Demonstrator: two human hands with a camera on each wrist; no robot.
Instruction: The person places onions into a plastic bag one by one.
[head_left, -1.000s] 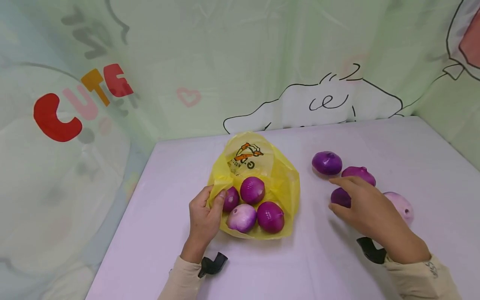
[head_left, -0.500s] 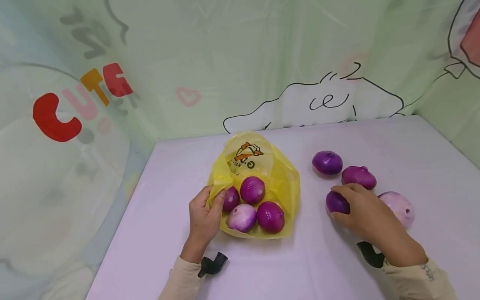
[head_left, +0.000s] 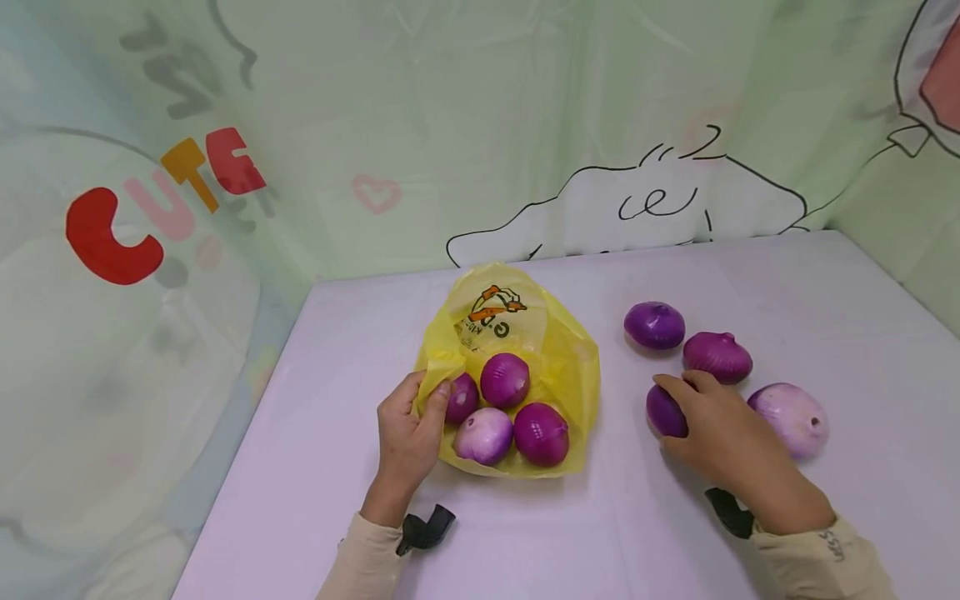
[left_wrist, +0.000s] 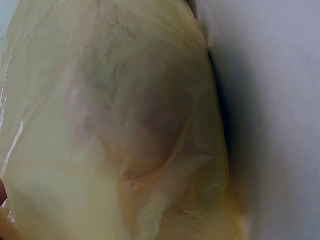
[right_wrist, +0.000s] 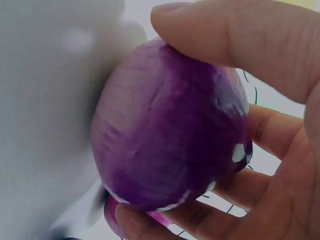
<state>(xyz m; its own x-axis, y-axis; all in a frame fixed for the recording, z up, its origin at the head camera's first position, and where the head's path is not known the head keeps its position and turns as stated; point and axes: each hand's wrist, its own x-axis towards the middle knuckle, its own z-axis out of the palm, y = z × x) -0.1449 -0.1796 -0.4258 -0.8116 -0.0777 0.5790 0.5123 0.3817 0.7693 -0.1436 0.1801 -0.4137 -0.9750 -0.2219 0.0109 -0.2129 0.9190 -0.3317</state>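
My left hand [head_left: 411, 432] pinches the left rim of a yellow plastic bag [head_left: 581, 367], which lies with its mouth toward me. Several purple onions show inside it, among them a paler onion [head_left: 484, 437] at the front. The bag's side [left_wrist: 65, 190] fills most of the left wrist view, with dim round shapes behind the film. On the right of the table, my right hand [head_left: 731, 437] grips a dark purple onion [head_left: 664, 412]. In the right wrist view the thumb and curled fingers are round this onion [right_wrist: 165, 125], close to the table surface.
A purple onion [head_left: 655, 326] and a second one [head_left: 717, 357] lie beyond my right hand. A pale onion [head_left: 791, 419] sits to its right. Printed curtains [head_left: 375, 125] hang behind and beside the lilac-covered table [head_left: 525, 542].
My right hand has come down onto the dark purple onion and gripped it, then shifted slightly left with it. The left hand and the bag have stayed in place.
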